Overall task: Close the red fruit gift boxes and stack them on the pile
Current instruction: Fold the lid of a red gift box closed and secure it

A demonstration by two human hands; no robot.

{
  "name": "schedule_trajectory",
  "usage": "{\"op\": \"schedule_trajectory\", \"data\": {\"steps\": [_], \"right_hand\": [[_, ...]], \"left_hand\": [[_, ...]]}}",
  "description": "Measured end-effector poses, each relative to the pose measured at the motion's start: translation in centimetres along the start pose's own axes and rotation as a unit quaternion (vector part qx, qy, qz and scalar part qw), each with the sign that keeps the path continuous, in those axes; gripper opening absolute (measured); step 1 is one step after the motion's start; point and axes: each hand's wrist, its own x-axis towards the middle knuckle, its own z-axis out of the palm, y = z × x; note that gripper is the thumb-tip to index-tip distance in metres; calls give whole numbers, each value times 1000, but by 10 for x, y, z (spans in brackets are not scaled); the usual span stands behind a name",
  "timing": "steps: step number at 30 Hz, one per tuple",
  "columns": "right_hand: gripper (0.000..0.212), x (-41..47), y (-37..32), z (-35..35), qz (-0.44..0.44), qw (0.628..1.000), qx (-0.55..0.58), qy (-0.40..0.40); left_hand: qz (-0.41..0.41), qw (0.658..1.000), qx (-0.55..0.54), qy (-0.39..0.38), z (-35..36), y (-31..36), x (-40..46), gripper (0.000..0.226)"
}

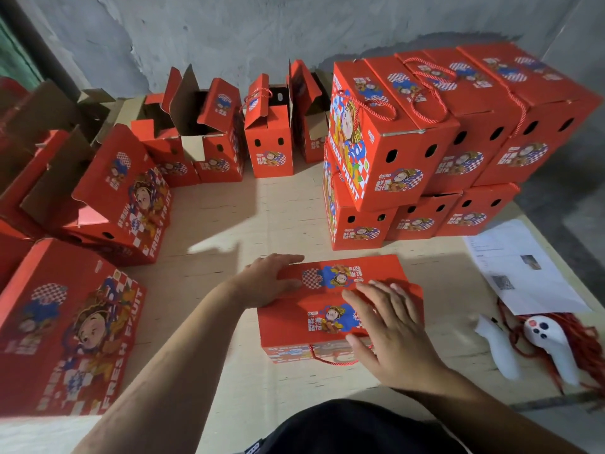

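A two-tier pile of closed red cardboard fruit gift boxes [442,142] stands far right on the pale cardboard-covered floor [229,208]. Nearer, one red printed gift box [330,309] lies under both hands: the left hand [268,280] flat on its far flap, the right hand [389,326] with fingers spread, pressing the near flap

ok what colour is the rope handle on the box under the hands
Red, on the rope handle of the box; head view.

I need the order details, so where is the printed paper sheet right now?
In the head view the paper sheet lies flat at the right, in front of the stacked pile and behind two white controllers.
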Motion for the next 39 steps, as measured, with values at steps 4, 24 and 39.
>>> {"op": "schedule_trajectory", "data": {"steps": [4, 24, 39], "right_hand": [[63, 12, -3, 3, 64, 996, 10, -68], [90, 42, -7, 17, 123, 970, -21, -207], [62, 37, 23, -15, 165, 985, 39, -35]], "left_hand": [[-30, 999, -25, -4, 2, 3, 0, 54], [44, 924, 268, 270, 88, 26, -36, 62], [2, 912, -104, 397, 68, 13, -47, 29]]}}
